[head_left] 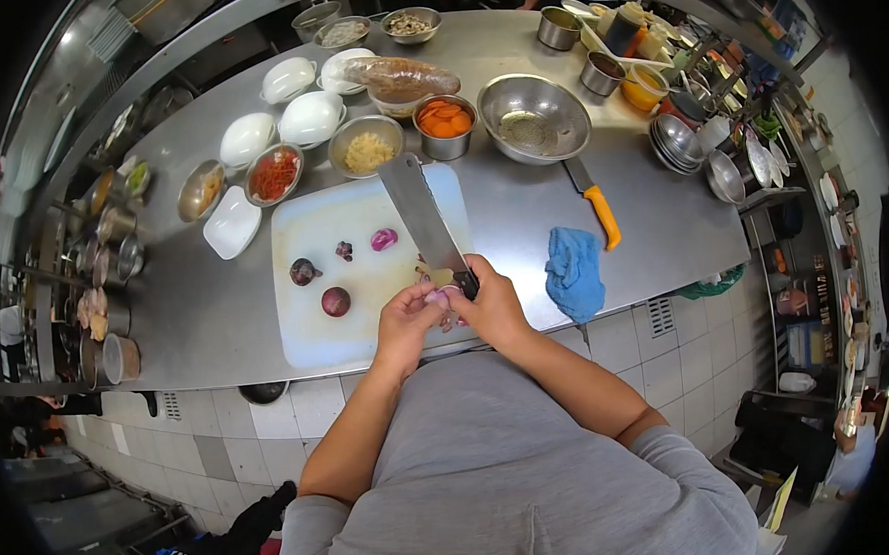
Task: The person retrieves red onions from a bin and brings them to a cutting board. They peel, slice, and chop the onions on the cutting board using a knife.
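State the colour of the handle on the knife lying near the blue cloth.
The handle is yellow-orange, seen best in the head view.

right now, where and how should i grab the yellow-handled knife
Probably best by its yellow handle, from the near right: it angles toward you, the blade points away toward the large metal bowl, and the blue cloth lies near-left.

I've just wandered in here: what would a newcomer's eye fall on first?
Probably the large cleaver, held in the right hand and slanting across the white cutting board. Next might come the bright blue cloth and the yellow-handled knife, both on the steel counter to the board's right. Beyond the board, orange slices glow in a metal container.
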{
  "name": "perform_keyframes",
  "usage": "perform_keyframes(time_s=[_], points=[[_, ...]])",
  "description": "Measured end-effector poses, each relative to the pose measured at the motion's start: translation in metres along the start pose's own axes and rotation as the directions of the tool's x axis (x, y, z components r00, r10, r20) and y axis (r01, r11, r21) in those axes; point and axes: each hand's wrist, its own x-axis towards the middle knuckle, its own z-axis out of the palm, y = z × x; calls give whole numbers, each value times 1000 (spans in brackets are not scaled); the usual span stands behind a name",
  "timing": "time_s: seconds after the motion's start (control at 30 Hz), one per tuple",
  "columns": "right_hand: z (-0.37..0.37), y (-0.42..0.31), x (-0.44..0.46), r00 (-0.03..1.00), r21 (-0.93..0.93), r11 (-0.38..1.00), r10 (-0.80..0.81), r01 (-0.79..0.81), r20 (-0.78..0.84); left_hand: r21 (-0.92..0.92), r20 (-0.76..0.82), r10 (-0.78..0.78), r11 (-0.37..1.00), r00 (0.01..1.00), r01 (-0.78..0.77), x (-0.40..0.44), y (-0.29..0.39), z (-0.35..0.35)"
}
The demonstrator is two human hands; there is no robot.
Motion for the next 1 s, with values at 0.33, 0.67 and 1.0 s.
perform_keyframes(time_s=[0.33, 0.67, 1.0], points=[[-1, 4, -2, 993, -122, 990, -55, 68, 109, 282, 12, 109, 953, 994, -108, -7, 1, 3], [4, 11, -4, 977, -164, 971, -150, 175, 153, 289, -9, 89, 954, 996, -82, -17, 12, 4], [2, -17, -9, 999, -151, 988, -32, 36, 31, 105, 94, 153, 981, 984, -163, -9, 4, -8]])
